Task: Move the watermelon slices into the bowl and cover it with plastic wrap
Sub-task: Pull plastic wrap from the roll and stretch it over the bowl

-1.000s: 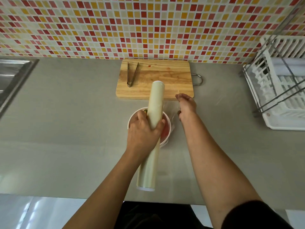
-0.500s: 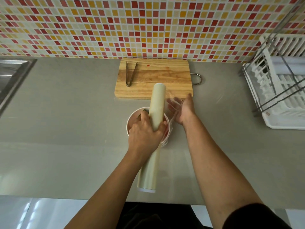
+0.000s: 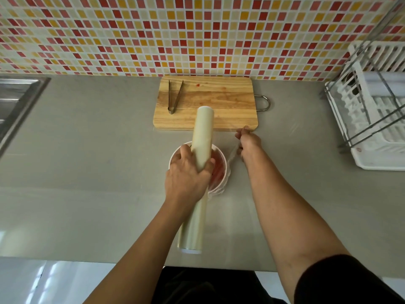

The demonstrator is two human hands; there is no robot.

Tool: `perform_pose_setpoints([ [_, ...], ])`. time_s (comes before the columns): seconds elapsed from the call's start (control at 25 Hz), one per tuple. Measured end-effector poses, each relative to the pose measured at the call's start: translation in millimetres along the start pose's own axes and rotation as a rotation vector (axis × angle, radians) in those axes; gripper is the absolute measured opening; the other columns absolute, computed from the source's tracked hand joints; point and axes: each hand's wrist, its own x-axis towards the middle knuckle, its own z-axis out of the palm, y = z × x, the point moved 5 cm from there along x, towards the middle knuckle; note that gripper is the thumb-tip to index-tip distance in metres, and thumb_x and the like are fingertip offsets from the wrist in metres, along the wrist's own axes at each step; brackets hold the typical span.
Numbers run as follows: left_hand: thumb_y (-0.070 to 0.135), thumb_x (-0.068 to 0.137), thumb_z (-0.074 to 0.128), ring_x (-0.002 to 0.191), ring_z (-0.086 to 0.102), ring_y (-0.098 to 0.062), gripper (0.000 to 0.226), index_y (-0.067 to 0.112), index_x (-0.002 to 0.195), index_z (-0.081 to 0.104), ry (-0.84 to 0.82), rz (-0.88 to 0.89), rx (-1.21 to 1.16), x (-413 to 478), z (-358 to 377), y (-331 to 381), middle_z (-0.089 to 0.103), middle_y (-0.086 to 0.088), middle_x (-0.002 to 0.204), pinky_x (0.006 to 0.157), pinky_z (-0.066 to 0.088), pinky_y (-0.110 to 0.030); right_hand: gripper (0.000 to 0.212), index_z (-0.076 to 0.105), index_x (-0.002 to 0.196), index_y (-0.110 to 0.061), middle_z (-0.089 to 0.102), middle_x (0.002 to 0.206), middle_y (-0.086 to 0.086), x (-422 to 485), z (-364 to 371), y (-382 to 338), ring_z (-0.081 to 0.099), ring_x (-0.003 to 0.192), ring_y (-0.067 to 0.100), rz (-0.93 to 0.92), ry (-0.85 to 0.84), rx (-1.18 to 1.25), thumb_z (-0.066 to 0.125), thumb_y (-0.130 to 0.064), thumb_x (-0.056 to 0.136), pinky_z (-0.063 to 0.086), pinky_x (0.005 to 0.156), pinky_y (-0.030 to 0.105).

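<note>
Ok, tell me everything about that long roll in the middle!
It is a roll of plastic wrap, a long, pale yellowish, glossy tube with a white core at its near end. It points away from the person, across the white bowl toward the cutting board. The left hand grips its middle; the right hand pinches clear film pulled from it.

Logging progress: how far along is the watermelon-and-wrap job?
Done: cutting board holds only tongs and red stains; slices sit in the bowl. In hand: left hand grips the wrap roll over the bowl, right hand pinches film pulled rightward. Left: tear the film and seal the rim.
</note>
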Motion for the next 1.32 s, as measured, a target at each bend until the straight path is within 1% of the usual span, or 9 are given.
perform_pose_setpoints([
  [0.12,0.056,0.079,0.054,0.094,0.057,-0.037,0.046,0.018,0.1,0.037,-0.001,0.009,0.013,-1.3,2.5,0.1,0.059,-0.011,0.108,0.07,0.036,-0.035,0.044,0.055,0.082,-0.008,0.058,0.075,0.007,-6.2,0.5,8.2,0.057,0.056,0.015,0.168,-0.088,0.247,0.029,-0.04,0.098,0.044,0.035,0.019],
  [0.2,0.056,0.079,0.054,0.094,0.057,-0.037,0.045,0.019,0.098,0.036,0.005,0.012,0.011,-0.9,3.6,1.2,0.059,-0.011,0.107,0.07,0.037,-0.035,0.045,0.054,0.1,0.0,0.054,0.082,0.013,-11.6,-1.1,12.0,0.059,0.069,0.022,0.138,-0.115,0.332,0.026,-0.035,0.098,0.056,0.053,0.028],
  [0.28,0.056,0.079,0.054,0.094,0.057,-0.037,0.044,0.019,0.095,0.035,0.014,0.021,0.013,0.3,3.4,2.8,0.06,-0.011,0.106,0.07,0.036,-0.035,0.048,0.057,0.105,-0.001,0.059,0.094,0.018,-19.0,-6.3,22.9,0.06,0.086,0.03,-0.02,-0.093,-0.001,0.025,-0.036,0.097,0.052,0.086,0.045],
  [0.36,0.056,0.079,0.054,0.094,0.057,-0.037,0.044,0.02,0.094,0.034,0.022,0.032,0.011,1.6,2.8,3.5,0.061,-0.012,0.105,0.069,0.035,-0.035,0.058,0.061,0.105,-0.002,0.063,0.108,0.022,-33.7,-10.7,45.0,0.059,0.103,0.034,-0.129,-0.097,-0.358,0.024,-0.045,0.093,0.045,0.096,0.046],
  [0.48,0.056,0.079,0.054,0.095,0.057,-0.036,0.047,0.016,0.098,0.037,0.017,0.027,0.023,1.4,2.9,3.3,0.06,-0.012,0.107,0.07,0.036,-0.035,0.051,0.064,0.082,-0.006,0.066,0.087,0.016,-51.5,-7.9,64.5,0.061,0.085,0.03,-0.239,-0.128,-0.397,0.031,-0.043,0.091,0.046,0.075,0.038],
  [0.68,0.053,0.08,0.057,0.086,0.057,-0.033,0.045,0.015,0.093,0.037,0.064,0.011,-0.024,3.0,-9.8,1.7,0.06,-0.008,0.096,0.069,0.037,-0.035,0.032,0.05,0.078,-0.01,0.054,0.073,0.001,-59.9,-7.1,65.0,0.051,0.076,0.022,-0.4,0.041,-0.287,0.033,-0.03,0.097,0.029,0.062,0.027],
  [0.84,0.059,0.078,0.06,0.081,0.052,-0.022,0.052,0.013,0.101,0.05,-0.005,-0.089,-0.119,14.2,-23.3,-11.1,0.055,0.001,0.088,0.071,0.04,-0.033,0.033,0.049,0.078,-0.009,0.053,0.071,0.001,-56.3,-7.0,70.6,0.05,0.073,0.022,-0.419,0.018,-0.268,0.034,-0.03,0.097,0.037,0.067,0.032],
  [1.04,0.052,0.085,0.053,0.091,0.061,-0.026,0.044,0.015,0.107,0.064,-0.149,-0.256,-0.332,22.2,-25.9,-38.8,0.066,-0.006,0.1,0.08,0.049,-0.039,0.032,0.052,0.083,-0.006,0.057,0.08,0.008,-50.1,-10.2,76.0,0.051,0.077,0.021,-0.424,0.024,-0.301,0.034,-0.029,0.098,0.033,0.066,0.028],
  [1.32,0.058,0.087,0.044,0.09,0.058,-0.026,0.044,0.018,0.104,0.049,-0.174,-0.238,-0.321,13.9,-21.3,-40.3,0.061,-0.007,0.098,0.068,0.043,-0.035,0.035,0.056,0.09,0.0,0.062,0.089,0.014,-46.7,-9.1,76.1,0.053,0.082,0.021,-0.435,0.021,-0.288,0.035,-0.027,0.098,0.036,0.07,0.029],
])
